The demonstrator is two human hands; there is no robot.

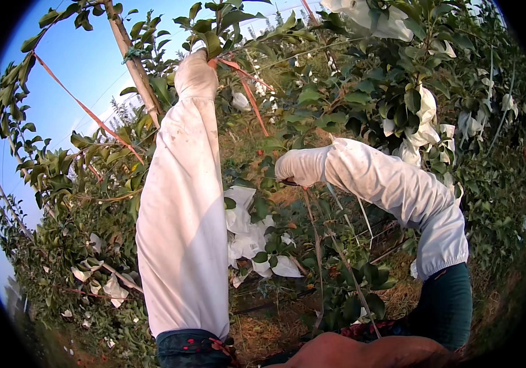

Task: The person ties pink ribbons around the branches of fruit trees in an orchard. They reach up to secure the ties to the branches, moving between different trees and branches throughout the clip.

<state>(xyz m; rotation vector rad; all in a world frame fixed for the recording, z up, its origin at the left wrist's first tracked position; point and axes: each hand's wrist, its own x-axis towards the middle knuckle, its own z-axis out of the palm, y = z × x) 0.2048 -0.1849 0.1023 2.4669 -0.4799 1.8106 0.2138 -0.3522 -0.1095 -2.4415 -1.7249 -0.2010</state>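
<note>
My left hand (198,69), covered in pale cloth, is raised among the leaves of an upper branch (212,39). Leaves hide its fingers. An orange ribbon (244,73) runs off to the right from right beside it. Lower and to the right, my right hand (292,168) is bent inward, its fingers mostly hidden beneath the cloth. Long, thin strips (314,230) hang below this hand; whether its fingers grip them is unclear. White oversleeves (184,221) cover both forearms.
Several white fruit bags (246,234) hang between my arms, with more bags (424,124) on the leafy tree at right. A wooden pole (131,60) leans at upper left. Another orange ribbon (85,108) slants down toward the left foliage. Dry grass (263,338) covers the ground.
</note>
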